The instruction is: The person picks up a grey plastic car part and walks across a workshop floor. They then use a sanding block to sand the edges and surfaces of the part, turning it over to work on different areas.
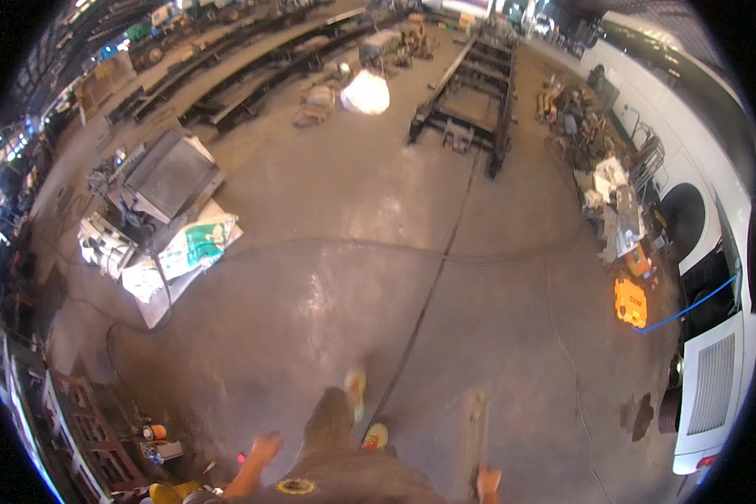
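Observation:
My left hand [266, 446] swings out in front of my body at the lower left, loosely spread and somewhat blurred, holding nothing that I can see. At the lower edge, my right hand [489, 482] is curled against a long, narrow, flat grey-brown piece [474, 428]. That piece points forward from the hand and is smeared by motion, so its kind is unclear. Below me, one leg [326, 428] steps forward over the concrete floor, and a colourful shoe [376, 436] shows beside it.
Ahead stands a black vehicle frame [502, 109]. A white bus [714, 378] lines the right side, with an orange case [630, 303] and blue hose [689, 309] near it. At left are a metal machine part [172, 176] and sacks [202, 244]. Cables [336, 241] cross the floor.

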Available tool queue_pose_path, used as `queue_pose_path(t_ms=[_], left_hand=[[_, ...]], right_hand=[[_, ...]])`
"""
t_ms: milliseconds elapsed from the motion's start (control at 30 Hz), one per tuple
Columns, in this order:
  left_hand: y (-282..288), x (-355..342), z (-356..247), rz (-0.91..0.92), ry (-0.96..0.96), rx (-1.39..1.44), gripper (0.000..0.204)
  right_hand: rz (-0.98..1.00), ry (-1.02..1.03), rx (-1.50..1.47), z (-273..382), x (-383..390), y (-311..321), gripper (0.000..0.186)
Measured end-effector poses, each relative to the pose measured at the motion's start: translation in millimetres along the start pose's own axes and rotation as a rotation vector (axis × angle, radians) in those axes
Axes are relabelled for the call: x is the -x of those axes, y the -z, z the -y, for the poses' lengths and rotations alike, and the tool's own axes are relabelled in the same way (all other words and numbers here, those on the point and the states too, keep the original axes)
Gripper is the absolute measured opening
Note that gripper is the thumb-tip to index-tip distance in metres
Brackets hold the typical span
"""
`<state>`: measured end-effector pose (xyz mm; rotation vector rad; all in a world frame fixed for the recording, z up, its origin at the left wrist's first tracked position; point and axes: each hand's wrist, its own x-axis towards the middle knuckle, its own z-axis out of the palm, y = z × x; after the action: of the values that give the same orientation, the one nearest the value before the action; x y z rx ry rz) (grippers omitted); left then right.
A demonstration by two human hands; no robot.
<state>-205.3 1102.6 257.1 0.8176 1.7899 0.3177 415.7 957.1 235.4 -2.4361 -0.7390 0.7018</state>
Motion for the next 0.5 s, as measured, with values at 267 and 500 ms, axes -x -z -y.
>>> queue_pose_path(t_ms=[267,500], left_hand=[[-2.8,-218.5,-116.3,0.072,0.043,0.029,0.033],[114.8,-313.8,-422.0,-0.175,0.268,0.234,0.035]], right_hand=[[0.089,-0.031,-0.074,391.5,-191.6,-27.2,0.034],[0.118,0.122,-0.308,545.8,-334.3,-95.0,0.032]])
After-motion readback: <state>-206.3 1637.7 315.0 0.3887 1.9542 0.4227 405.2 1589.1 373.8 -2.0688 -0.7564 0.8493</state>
